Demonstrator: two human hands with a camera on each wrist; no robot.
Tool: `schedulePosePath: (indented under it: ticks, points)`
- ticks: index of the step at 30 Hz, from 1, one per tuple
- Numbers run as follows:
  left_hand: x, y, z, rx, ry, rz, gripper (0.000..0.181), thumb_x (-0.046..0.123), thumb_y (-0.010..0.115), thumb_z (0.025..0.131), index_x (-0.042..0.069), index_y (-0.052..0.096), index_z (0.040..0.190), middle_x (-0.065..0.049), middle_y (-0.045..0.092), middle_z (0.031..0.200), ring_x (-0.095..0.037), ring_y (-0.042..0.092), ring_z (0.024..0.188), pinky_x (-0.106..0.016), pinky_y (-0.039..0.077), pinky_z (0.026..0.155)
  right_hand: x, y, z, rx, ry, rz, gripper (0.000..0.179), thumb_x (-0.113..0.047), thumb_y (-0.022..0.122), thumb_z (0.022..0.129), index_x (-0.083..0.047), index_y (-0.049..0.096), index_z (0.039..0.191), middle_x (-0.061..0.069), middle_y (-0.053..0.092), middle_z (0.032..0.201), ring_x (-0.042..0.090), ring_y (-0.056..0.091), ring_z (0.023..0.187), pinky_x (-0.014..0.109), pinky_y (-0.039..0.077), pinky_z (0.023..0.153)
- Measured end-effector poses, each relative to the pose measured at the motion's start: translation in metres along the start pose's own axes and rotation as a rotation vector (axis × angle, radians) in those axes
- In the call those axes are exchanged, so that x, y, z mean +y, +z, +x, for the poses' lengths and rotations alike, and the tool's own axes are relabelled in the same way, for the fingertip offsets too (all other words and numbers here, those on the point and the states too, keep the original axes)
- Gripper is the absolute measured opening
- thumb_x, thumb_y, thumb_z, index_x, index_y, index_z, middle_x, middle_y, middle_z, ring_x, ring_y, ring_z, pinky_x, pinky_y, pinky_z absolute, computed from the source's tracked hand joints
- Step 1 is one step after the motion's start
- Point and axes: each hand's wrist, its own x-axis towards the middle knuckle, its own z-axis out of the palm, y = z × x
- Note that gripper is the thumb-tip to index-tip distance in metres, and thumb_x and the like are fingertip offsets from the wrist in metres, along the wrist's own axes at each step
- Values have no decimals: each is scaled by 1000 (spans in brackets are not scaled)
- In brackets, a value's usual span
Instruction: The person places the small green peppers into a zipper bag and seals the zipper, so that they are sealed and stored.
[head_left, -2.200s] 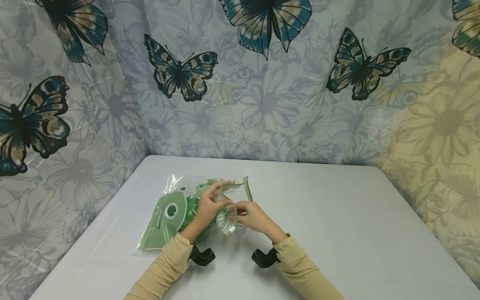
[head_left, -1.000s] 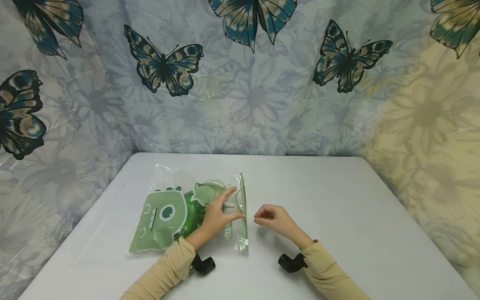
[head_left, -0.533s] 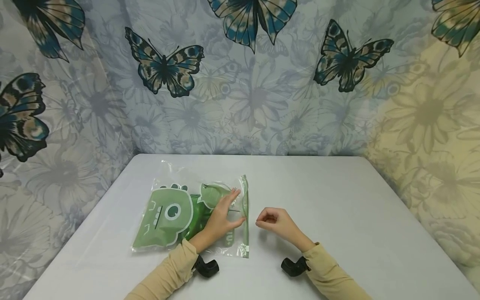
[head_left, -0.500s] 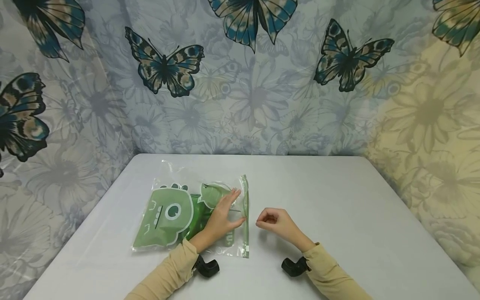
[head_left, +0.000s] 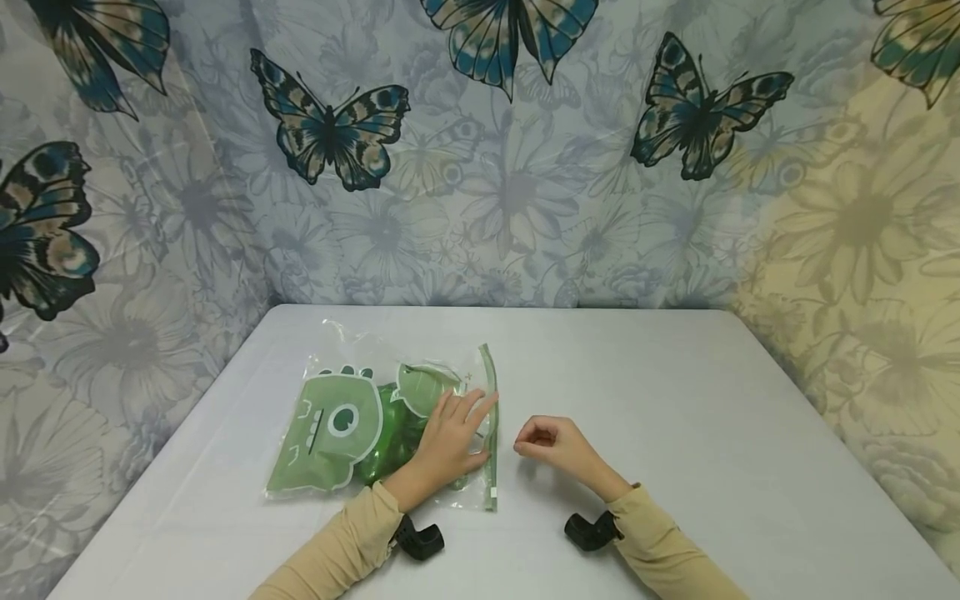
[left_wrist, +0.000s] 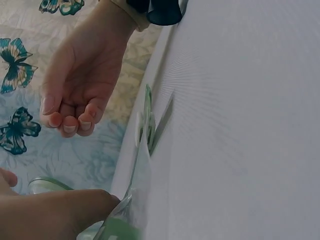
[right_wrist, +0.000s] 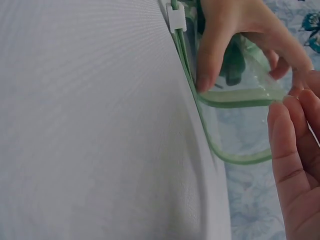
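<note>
A clear slider zip bag point(head_left: 318, 450) printed with a green one-eyed monster lies flat on the table's left half. Dark green contents show through it; their kind is unclear. My left hand point(head_left: 448, 437) rests on the bag near its green-edged mouth, fingers spread, thumb at the edge. In the right wrist view the two green zip strips point(right_wrist: 240, 103) stand apart, so the mouth gapes. The white slider point(right_wrist: 177, 20) sits at the end nearest me. My right hand point(head_left: 558, 446) hovers to the right of the mouth, fingers loosely curled, apart from the bag and with nothing visible in it.
The white table point(head_left: 675, 400) extends to the right of both hands. Behind it hangs a cloth point(head_left: 517, 208) with butterflies and flowers. A black wrist camera point(head_left: 420, 540) sits under the left cuff and another black camera point(head_left: 591, 531) under the right.
Both hands were together at the bag's mouth; the right then drew away to the right and stayed there. The bag lies flatter, and the left hand has since shifted slightly along its mouth.
</note>
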Motion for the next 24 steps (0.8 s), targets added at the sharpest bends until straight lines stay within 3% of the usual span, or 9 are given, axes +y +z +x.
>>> schedulePosePath:
  ticks: [6, 9, 13, 15, 18, 24]
  points:
    - [12, -7, 1, 52, 103, 88, 76, 35, 82, 56, 6, 50, 118, -9, 45, 115, -22, 44, 92, -43, 32, 93, 0, 0, 0, 3, 19, -3, 8, 1, 62, 82, 8, 60, 79, 12, 61, 76, 17, 59, 68, 28, 52, 63]
    - [21, -13, 0, 71, 108, 35, 64, 35, 82, 57, 5, 55, 107, -9, 47, 108, -21, 44, 87, -35, 38, 82, 1, 0, 0, 4, 20, -4, 7, 1, 62, 82, 7, 60, 79, 11, 61, 76, 14, 59, 68, 28, 52, 63]
    - [30, -18, -6, 73, -3, -159, 48, 27, 80, 60, 4, 54, 93, -6, 47, 95, -20, 44, 82, -29, 40, 72, 2, 1, -1, 5, 15, -4, 8, 1, 63, 82, 8, 60, 79, 11, 62, 76, 14, 59, 69, 28, 52, 63]
    - [32, -20, -11, 67, -62, -252, 42, 23, 78, 63, 3, 54, 91, -5, 48, 94, -19, 45, 84, -28, 42, 75, 1, 2, -1, 5, 12, -8, 6, 3, 63, 81, 7, 60, 78, 11, 62, 76, 14, 59, 69, 27, 52, 63]
    - [34, -20, -18, 29, -130, -365, 38, 17, 76, 67, 3, 56, 96, -5, 50, 98, -18, 49, 89, -25, 44, 79, 0, 2, -1, 5, 12, -8, 4, 4, 62, 81, 6, 60, 78, 11, 62, 75, 15, 59, 68, 28, 52, 62]
    - [36, -23, -29, -87, -330, -602, 39, 8, 75, 69, 0, 60, 104, -6, 59, 104, -17, 55, 93, -27, 46, 81, -1, 5, 1, -23, 18, 11, 4, 7, 64, 78, 7, 60, 77, 11, 61, 75, 13, 58, 68, 28, 52, 62]
